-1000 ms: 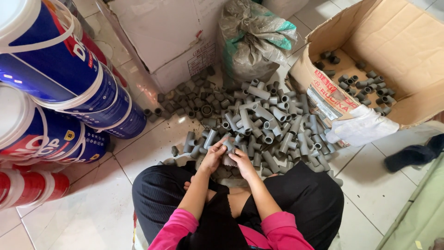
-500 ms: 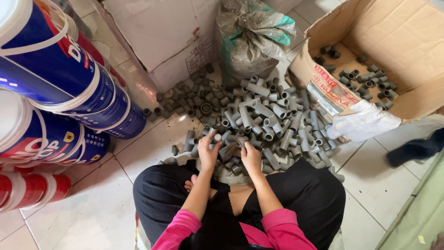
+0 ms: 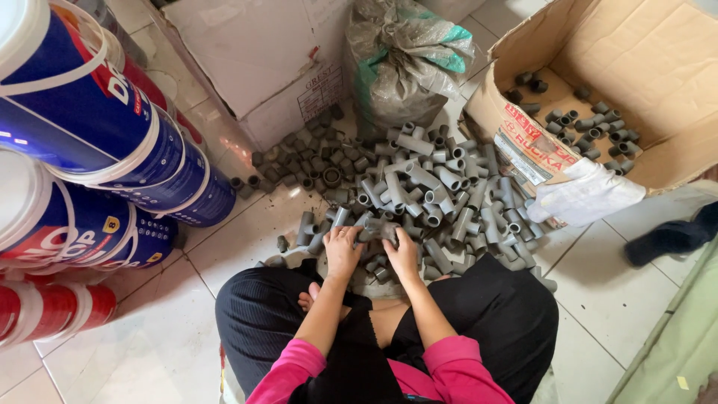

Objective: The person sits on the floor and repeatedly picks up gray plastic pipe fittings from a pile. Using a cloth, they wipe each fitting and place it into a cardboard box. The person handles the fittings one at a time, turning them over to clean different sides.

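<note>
Between both hands' pinching fingers (image 3: 364,233), one grey pipe fitting (image 3: 378,229) above the pile (image 3: 441,194).

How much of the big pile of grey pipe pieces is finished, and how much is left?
Done so far: only a small batch of grey fittings lies in the cardboard box. In hand: the left hand and right hand are together on pieces at the near edge of the pile. Left: most of it, since the heap on the tiled floor far outnumbers what is in the box.
</note>
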